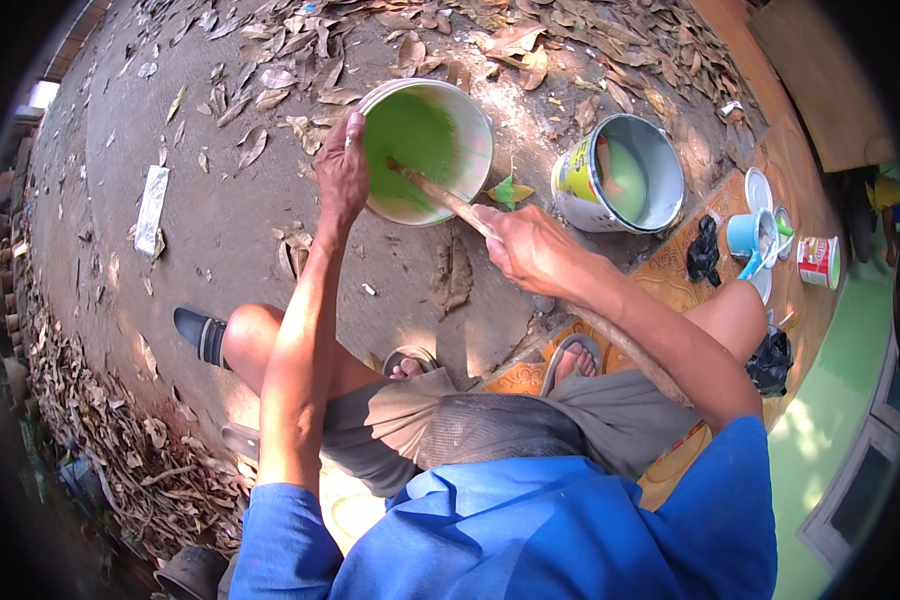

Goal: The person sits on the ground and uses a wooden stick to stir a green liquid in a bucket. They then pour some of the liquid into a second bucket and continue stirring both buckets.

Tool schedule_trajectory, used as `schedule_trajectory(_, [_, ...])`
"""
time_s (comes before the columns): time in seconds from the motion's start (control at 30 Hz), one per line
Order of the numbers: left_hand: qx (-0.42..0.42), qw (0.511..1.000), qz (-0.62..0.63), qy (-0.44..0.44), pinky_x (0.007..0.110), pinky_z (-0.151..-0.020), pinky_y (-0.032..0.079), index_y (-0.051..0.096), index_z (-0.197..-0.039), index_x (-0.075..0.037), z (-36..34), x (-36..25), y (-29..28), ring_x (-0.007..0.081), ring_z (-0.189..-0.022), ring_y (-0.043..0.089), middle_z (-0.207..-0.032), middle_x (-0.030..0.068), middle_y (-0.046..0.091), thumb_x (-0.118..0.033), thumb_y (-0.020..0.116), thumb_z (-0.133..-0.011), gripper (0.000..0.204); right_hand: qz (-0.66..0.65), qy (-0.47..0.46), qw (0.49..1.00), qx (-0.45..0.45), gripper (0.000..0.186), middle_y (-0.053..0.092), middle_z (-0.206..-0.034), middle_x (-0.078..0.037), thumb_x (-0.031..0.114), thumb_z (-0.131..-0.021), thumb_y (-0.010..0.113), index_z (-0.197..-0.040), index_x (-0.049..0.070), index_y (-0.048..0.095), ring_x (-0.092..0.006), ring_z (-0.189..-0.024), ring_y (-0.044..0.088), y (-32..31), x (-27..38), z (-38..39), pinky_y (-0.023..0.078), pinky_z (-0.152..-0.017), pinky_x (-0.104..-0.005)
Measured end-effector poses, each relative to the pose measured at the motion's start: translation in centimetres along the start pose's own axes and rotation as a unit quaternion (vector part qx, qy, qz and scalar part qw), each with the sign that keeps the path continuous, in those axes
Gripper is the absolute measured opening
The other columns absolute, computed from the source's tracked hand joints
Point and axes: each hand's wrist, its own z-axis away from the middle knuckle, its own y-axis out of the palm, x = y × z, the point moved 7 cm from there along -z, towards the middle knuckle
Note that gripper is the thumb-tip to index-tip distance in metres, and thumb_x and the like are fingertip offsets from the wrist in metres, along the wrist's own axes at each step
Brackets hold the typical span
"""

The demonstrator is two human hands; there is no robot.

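Observation:
A white bucket (430,205) holding green paint (420,130) stands tilted slightly at the upper middle. My left hand (342,165) is closed on its left rim. My right hand (520,250) grips a long wooden stick (440,195), whose far end is in the green paint and whose near end runs back under my forearm. Right of these is a second, labelled bucket (575,185) with pale green liquid inside.
Tiled ledge (650,270) at right holds a blue container (742,232), lids, a red-white can (818,262) and black plastic bags (702,250). Dry leaves (510,45) litter the ground (100,220), with a white strip (150,210) at left. A green wall (810,420) stands at right.

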Motion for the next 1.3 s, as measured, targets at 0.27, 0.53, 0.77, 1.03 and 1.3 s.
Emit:
schedule_trajectory(0.27, [-0.043,0.996,0.019,0.081,0.027,-0.073,0.05,0.064,-0.117,-0.005,0.1,-0.3,-1.4,0.0105,-0.083,0.059,-0.093,0.0034,0.068,-0.035,0.049,-0.099,0.038,0.071,0.058,0.996,-0.007,0.037,0.056,-0.071,-0.028,0.009,-0.086,0.051,-0.121,-0.004,0.054,-0.0418,-0.068,0.058,-2.9,-0.1,-1.3,0.048,-0.069,-0.0451])
schedule_trajectory(0.53, [-0.093,0.99,-0.051,0.091,0.046,-0.097,0.039,0.065,-0.112,-0.011,1.1,-0.1,-0.1,0.0365,-0.112,0.051,-0.112,0.0177,0.06,-0.035,0.051,-0.094,0.033,-0.071,0.115,0.985,0.105,0.041,0.062,-0.104,-0.016,0.009,-0.091,0.05,-0.129,-0.005,0.05,-0.0202,-0.094,0.058,0.6,-1.1,0.2,0.044,-0.088,-0.0326])
schedule_trajectory(0.77, [-0.11,0.988,-0.032,0.107,0.047,-0.099,0.036,0.064,-0.109,-0.011,1.3,0.5,0.0,0.036,-0.112,0.047,-0.114,0.0169,0.057,-0.034,0.052,-0.093,0.031,-0.051,0.023,0.998,0.017,0.04,0.054,-0.09,-0.003,0.015,-0.094,0.05,-0.131,-0.002,0.049,-0.0079,-0.071,0.045,-2.4,-7.2,-1.6,0.039,-0.065,-0.0232])
schedule_trajectory(1.03, [-0.118,0.985,-0.033,0.122,0.048,-0.099,0.036,0.065,-0.106,-0.01,1.7,0.7,-0.2,0.0365,-0.112,0.047,-0.111,0.0195,0.057,-0.033,0.052,-0.093,0.03,-0.147,0.138,0.974,0.1,0.039,0.055,-0.087,-0.002,0.018,-0.097,0.05,-0.131,-0.001,0.049,-0.0083,-0.071,0.048,0.3,-4.9,0.3,0.041,-0.064,-0.0243])
schedule_trajectory(1.3, [-0.073,0.988,-0.045,0.128,0.044,-0.088,0.044,0.066,-0.108,-0.006,1.1,-0.6,-0.6,0.0358,-0.098,0.058,-0.1,0.0194,0.064,-0.033,0.05,-0.094,0.034,-0.089,0.194,0.976,0.036,0.04,0.05,-0.068,0.001,0.008,-0.093,0.051,-0.132,0.0,0.05,-0.0065,-0.057,0.043,-2.7,-4.7,-0.3,0.038,-0.051,-0.0256])
